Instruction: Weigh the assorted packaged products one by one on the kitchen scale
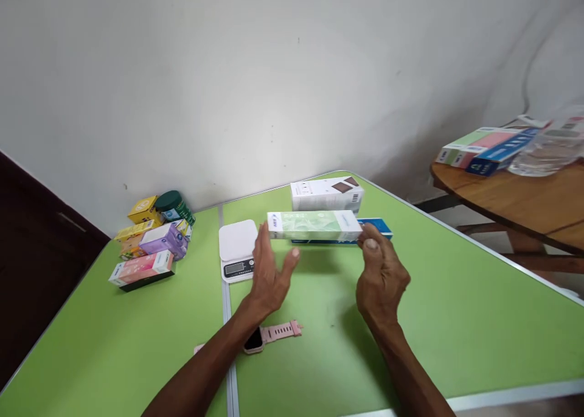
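Note:
A long green-and-white carton [314, 225], shaped like a toothpaste box, is held level above the table between my hands. My left hand [270, 277] has its fingers against the carton's left end, its thumb standing away from it. At the right end, my right hand [381, 271] grips the carton with curled fingers and thumb. Behind and partly hidden by it lies a blue carton [378, 227]. A white box [326, 195] with brown pictures stands farther back. Left of my left hand is a white digital scale [238, 240]. A pink-strapped watch [278, 332] lies partly under my left forearm.
On the green table's left are a pink carton [143, 268], a purple pack [162, 239], a yellow box [143, 209] and a dark green tub [171, 205]. A wooden table [524, 198] at right bears several cartons [486, 146] and a clear plastic container [542, 155]. A wall rises behind.

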A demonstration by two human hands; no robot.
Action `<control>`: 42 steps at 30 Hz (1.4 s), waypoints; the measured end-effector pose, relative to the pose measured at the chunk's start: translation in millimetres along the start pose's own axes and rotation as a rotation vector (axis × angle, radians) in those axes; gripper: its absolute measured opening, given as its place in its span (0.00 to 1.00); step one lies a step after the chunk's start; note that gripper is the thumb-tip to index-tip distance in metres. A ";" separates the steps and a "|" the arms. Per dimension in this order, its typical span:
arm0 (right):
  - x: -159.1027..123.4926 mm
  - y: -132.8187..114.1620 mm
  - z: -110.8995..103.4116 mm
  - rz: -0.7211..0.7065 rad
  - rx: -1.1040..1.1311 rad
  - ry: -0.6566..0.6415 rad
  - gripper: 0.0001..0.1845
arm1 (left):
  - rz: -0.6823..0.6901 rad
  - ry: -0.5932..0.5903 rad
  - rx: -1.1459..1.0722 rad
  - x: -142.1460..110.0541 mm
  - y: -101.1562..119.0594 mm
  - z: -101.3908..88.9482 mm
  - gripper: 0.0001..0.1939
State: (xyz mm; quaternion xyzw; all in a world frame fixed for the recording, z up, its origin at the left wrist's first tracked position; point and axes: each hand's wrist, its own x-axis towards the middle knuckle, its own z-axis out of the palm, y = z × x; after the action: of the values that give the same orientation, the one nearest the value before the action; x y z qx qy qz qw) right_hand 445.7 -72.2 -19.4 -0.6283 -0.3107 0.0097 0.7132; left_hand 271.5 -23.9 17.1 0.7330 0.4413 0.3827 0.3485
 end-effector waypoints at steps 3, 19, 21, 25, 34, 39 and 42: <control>-21.0 -12.8 26.5 0.020 0.091 -0.211 0.34 | -0.019 0.135 0.031 -10.2 -21.4 -45.5 0.47; -59.4 1.0 113.6 0.069 0.152 -0.627 0.34 | -0.111 0.233 0.012 -14.3 -130.8 -121.7 0.44; -58.5 7.1 112.3 0.118 0.112 -0.597 0.34 | -0.129 0.197 -0.036 -16.9 -137.8 -126.4 0.45; -54.6 23.9 113.9 0.198 0.031 -0.583 0.36 | -0.237 0.231 -0.236 -15.5 -156.3 -136.7 0.44; -56.4 33.7 117.0 0.232 0.021 -0.573 0.44 | -0.270 0.342 -0.422 -11.1 -164.6 -140.4 0.40; -56.1 35.5 116.8 0.203 0.004 -0.581 0.42 | -0.259 0.338 -0.368 -13.5 -165.6 -139.8 0.40; -55.6 34.7 115.7 0.098 -0.024 -0.564 0.39 | -0.248 0.338 -0.320 -14.2 -168.4 -139.5 0.43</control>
State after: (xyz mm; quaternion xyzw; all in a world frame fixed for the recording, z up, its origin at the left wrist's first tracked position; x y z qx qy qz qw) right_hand 361.2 15.6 -72.6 -0.6235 -0.4662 0.2149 0.5897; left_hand 81.8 49.2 -64.6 0.5346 0.5137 0.5188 0.4256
